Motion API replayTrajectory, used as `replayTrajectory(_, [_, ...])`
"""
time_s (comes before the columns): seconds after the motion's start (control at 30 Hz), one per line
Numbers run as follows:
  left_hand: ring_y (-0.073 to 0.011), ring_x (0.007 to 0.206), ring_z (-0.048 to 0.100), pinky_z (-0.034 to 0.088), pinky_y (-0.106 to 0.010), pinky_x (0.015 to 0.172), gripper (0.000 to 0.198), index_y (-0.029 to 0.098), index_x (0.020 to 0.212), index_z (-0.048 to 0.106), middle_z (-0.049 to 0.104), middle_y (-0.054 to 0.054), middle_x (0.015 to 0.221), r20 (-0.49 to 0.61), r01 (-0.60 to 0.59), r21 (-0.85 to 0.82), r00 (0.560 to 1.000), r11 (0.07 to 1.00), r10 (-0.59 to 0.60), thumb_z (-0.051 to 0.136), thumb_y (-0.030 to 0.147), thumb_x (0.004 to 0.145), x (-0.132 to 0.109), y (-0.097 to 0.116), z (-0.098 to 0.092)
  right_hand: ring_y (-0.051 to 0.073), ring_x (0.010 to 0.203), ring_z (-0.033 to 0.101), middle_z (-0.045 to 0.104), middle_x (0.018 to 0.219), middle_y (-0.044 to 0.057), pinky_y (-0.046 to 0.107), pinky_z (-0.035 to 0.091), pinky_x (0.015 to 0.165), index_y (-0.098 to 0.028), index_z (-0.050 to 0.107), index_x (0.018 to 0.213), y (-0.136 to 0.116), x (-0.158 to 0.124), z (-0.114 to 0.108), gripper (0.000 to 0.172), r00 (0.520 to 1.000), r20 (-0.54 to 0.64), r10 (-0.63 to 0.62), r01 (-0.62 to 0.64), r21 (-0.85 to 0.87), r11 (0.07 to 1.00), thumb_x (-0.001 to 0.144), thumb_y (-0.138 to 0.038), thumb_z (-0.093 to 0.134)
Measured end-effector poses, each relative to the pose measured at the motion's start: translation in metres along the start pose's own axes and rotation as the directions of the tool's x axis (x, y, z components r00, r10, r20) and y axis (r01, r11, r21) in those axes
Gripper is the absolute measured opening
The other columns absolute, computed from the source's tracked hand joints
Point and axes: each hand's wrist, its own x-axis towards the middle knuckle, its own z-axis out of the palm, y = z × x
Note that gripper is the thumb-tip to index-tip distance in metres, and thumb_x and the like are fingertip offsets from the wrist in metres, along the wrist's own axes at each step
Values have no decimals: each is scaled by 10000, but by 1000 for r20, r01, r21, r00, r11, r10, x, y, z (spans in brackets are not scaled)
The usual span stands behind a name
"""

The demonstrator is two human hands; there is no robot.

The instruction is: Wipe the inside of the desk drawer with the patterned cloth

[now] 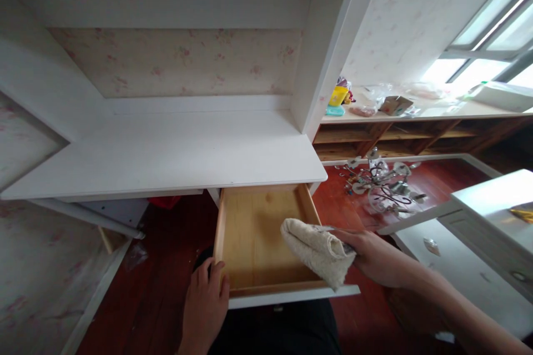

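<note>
Right hand: closed round one end of a folded, cream-coloured cloth, which is held in the air over the right front part of an open drawer. The free end of the cloth projects unsupported; a loose grip could let the folds open or the bundle drop. Carried low, its nap might catch on the drawer's front right corner.

Left hand: fingers at the drawer's left wall, near the front corner; whether they grip it or merely rest there cannot be told. Should the drawer slide inward, fingers straying toward the bench could be pinched at its edge. The drawer stands well out from beneath the bench, so heavy pressure on its front might tilt it or strain its runners.

Dark-clothed legs lie close below the drawer front; a knee lifted carelessly could jolt it.

Farther right, a white cabinet lies beyond the right forearm, and a wide backward swing could strike it. A chandelier rests on the red floor; a sideways step could break or entangle its slender arms.
</note>
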Motion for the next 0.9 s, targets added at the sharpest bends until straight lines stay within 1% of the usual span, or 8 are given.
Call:
replayTrajectory(0.07, [-234,1002,554,485,-397,862,244,213,1087,628,549,-94,1175,0,1,8,1000,1000,-1,490,266,893,0,1,0,226,1229,533,578,1340,61,331,401,1018,-269,573,1286,16,5,22,591,1000,-12,23,-24,-93,995,736,-96,441])
replayTrajectory(0.13, [-230,997,563,488,-389,852,237,217,1080,633,558,-94,1171,-5,-9,12,1000,1000,9,494,279,898,1,1,1,238,1310,454,523,1400,81,380,336,1099,-215,550,1328,37,13,49,669,998,58,29,-19,-169,986,681,-71,462])
replayTrajectory(0.23, [-222,997,573,490,-382,851,236,218,1081,634,563,-93,1172,-19,-36,4,999,999,36,491,272,901,1,1,2,229,1366,375,527,1395,91,439,232,1158,-209,576,1297,61,32,81,654,995,68,-74,88,-219,972,672,-52,466])
replayTrajectory(0.3, [-218,991,581,497,-378,842,239,224,1083,636,565,-89,1171,-29,-39,-1,999,999,39,490,263,897,1,1,3,227,1387,336,540,1381,89,466,187,1168,-226,585,1280,69,50,89,602,991,18,-133,133,-269,954,715,-58,462])
replayTrajectory(0.5, [-220,1012,591,508,-376,860,244,228,1079,641,578,-77,1164,-34,-16,-9,999,1000,16,500,253,880,1,-1,5,255,1343,383,581,1299,145,490,165,1153,-176,617,1199,80,128,60,442,971,-67,-229,171,-470,866,796,-83,461])
replayTrajectory(0.67, [-207,1011,595,512,-360,860,237,233,1070,633,579,-66,1158,-22,23,-25,999,999,-23,485,233,885,1,1,4,267,1311,418,606,1261,157,460,231,1115,-166,636,1164,87,185,31,415,988,-45,-147,104,-507,856,779,-84,508])
replayTrajectory(0.8, [-210,1018,593,516,-365,859,231,233,1057,633,583,-62,1156,-6,57,-25,998,998,-58,481,228,883,2,3,3,257,1239,498,610,1268,134,435,282,1084,-190,620,1199,84,199,25,454,994,-52,-96,56,-507,860,781,-85,476])
replayTrajectory(0.9, [-210,1014,594,517,-359,860,224,230,1050,638,589,-62,1144,-25,56,-40,998,998,-57,490,237,881,2,2,4,253,1262,479,583,1310,124,435,223,1122,-187,584,1247,81,182,28,508,993,-43,-108,72,-501,863,758,-94,486])
